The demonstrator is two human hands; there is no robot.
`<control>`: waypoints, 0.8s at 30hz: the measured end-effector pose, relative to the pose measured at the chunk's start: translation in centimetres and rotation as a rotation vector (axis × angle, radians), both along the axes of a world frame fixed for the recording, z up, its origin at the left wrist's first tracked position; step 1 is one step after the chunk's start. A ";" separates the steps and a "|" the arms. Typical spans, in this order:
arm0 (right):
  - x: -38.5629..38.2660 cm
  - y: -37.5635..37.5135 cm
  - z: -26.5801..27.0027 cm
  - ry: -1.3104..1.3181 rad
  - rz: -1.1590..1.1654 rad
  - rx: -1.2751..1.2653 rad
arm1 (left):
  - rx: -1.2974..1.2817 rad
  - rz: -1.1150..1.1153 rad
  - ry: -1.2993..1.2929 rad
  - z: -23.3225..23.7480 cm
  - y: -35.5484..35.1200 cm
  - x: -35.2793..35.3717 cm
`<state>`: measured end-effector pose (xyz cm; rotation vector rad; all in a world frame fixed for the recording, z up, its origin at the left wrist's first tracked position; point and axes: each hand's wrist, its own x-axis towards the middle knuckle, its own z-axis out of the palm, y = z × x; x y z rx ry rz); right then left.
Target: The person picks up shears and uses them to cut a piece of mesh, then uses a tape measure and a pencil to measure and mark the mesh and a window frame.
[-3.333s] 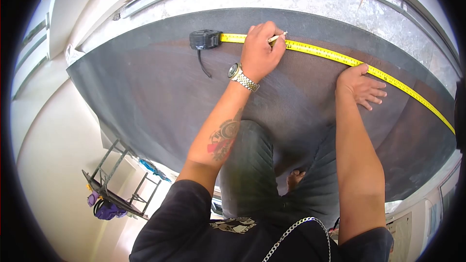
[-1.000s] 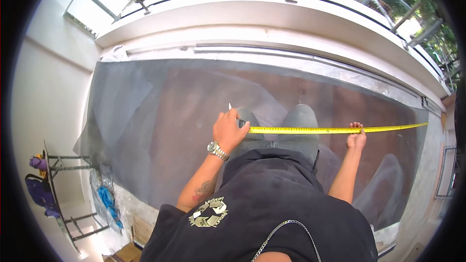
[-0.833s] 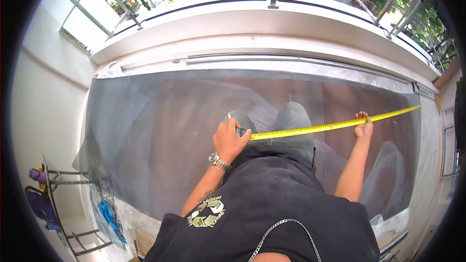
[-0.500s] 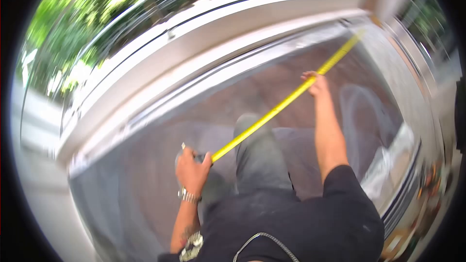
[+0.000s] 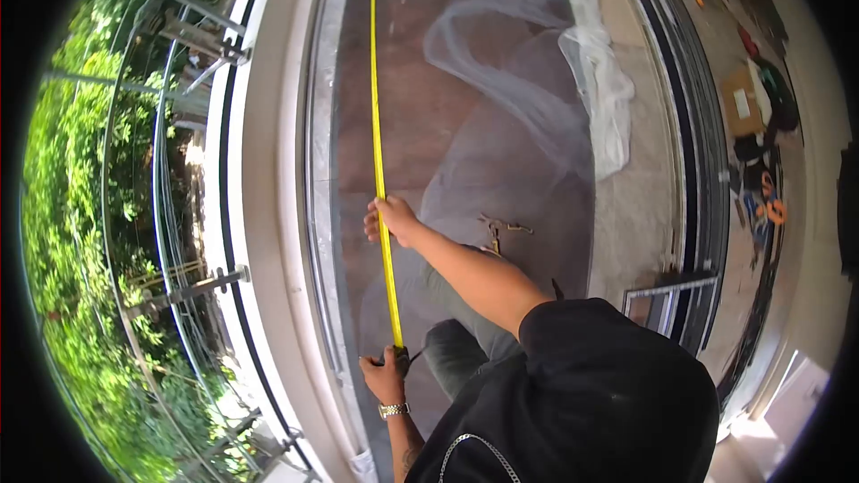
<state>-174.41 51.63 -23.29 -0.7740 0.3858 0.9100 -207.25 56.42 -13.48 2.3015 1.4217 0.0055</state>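
A yellow tape measure blade (image 5: 377,116) runs taut from the top edge of the view down to its dark case (image 5: 400,358). My left hand (image 5: 385,379), with a metal watch on the wrist, is closed round that case. Farther up the blade, my right hand (image 5: 394,220) grips the strip between thumb and fingers. Below the tape lies a dark reddish-brown floor sheet (image 5: 403,80) with thin translucent film (image 5: 483,72) over part of it. A pair of pliers or a similar small metal tool (image 5: 495,231) lies on the sheet beyond my right forearm.
Along the left runs a pale ledge (image 5: 273,143) with a track, and scaffold poles (image 5: 161,170) and trees stand outside. Crumpled white plastic (image 5: 604,98) edges the sheet on the right. Past it are dark frame profiles (image 5: 702,143), a cardboard box (image 5: 741,100) and scattered orange-handled tools (image 5: 771,210).
My view has turned, so the tape now runs nearly upright instead of slanting. My right hand is nearer the case along the blade, and the small metal tool has come into view.
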 end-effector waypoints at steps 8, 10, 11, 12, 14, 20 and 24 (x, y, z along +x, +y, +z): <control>-13.5 -10.2 7.0 0.295 0.227 -0.167 | -0.267 -0.017 0.228 8.8 -4.2 -8.3; -14.3 -13.0 6.8 0.258 0.129 -0.170 | -0.324 -0.078 0.261 11.8 -6.5 -6.3; -14.1 -14.3 7.0 0.233 0.111 -0.198 | -0.274 -0.119 0.293 11.7 -6.6 -6.3; -13.0 -15.9 7.9 0.201 0.084 -0.229 | -0.273 -0.137 0.277 12.1 -7.0 -5.8; -10.2 -19.6 10.8 0.173 0.029 -0.274 | -0.261 -0.143 0.314 12.6 -7.6 -4.0; -4.2 -29.7 12.4 0.075 -0.212 -0.283 | -0.267 -0.379 0.277 15.3 -10.2 6.2; -1.8 -36.1 13.1 0.180 -0.256 -0.212 | -0.092 -0.595 0.312 16.9 -12.8 14.6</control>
